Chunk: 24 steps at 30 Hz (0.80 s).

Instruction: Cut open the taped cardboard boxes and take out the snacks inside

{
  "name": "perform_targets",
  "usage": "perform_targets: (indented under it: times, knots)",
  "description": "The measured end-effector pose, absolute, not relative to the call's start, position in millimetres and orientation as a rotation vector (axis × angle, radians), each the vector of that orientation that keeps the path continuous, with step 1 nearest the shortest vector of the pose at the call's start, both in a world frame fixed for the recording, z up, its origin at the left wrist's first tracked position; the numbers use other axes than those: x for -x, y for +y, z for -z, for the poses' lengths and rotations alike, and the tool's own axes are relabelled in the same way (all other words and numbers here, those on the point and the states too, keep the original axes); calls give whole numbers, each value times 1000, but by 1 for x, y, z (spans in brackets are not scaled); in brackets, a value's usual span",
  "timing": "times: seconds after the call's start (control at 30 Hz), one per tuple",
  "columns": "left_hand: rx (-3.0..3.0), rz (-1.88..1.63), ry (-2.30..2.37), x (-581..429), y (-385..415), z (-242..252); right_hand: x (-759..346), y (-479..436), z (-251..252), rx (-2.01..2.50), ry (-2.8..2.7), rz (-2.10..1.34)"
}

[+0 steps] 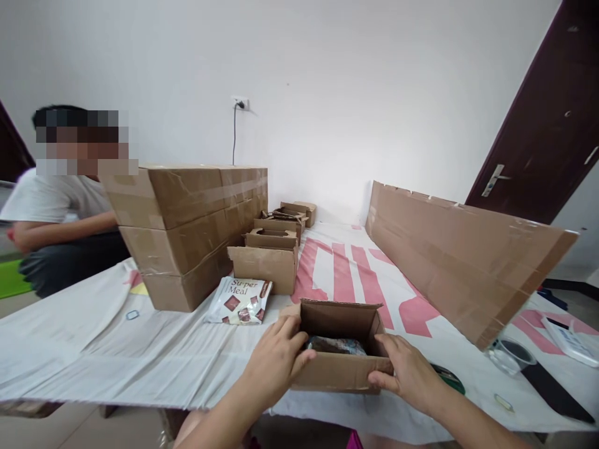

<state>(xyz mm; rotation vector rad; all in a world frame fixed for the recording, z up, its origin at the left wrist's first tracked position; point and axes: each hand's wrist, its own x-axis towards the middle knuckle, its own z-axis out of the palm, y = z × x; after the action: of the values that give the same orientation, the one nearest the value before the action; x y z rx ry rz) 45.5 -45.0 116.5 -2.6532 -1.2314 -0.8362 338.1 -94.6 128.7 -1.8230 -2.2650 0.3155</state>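
Note:
An open cardboard box sits near the table's front edge, right before me. Inside it lies a shiny, patterned packet, partly hidden by the front wall. My left hand grips the box's left side, fingers over the upper edge and thumb toward the front. At the right side, my right hand holds the wall, with its fingers at the rim and its thumb on the front face. A white "Super Meal" pouch lies flat beyond my left hand.
Stacked sealed cartons form a wall on the left, with a row of open boxes beside it. A cardboard panel stands at right. A clear plastic cup and a green round item lie right. A person sits far left.

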Motion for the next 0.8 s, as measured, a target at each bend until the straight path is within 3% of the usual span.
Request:
perform_targets:
  times: [0.23, 0.53, 0.8]
  knots:
    - [2618, 981, -1269, -48, -69, -85, -346, -101, -111, 1694, -2287, -145]
    - [2510, 1058, -1228, -50, -89, -81, -342, -98, -118, 1482, -2022, 647]
    - [2356, 1014, -1036, -48, -105, -77, -334, -111, -116, 1350, -2294, 563]
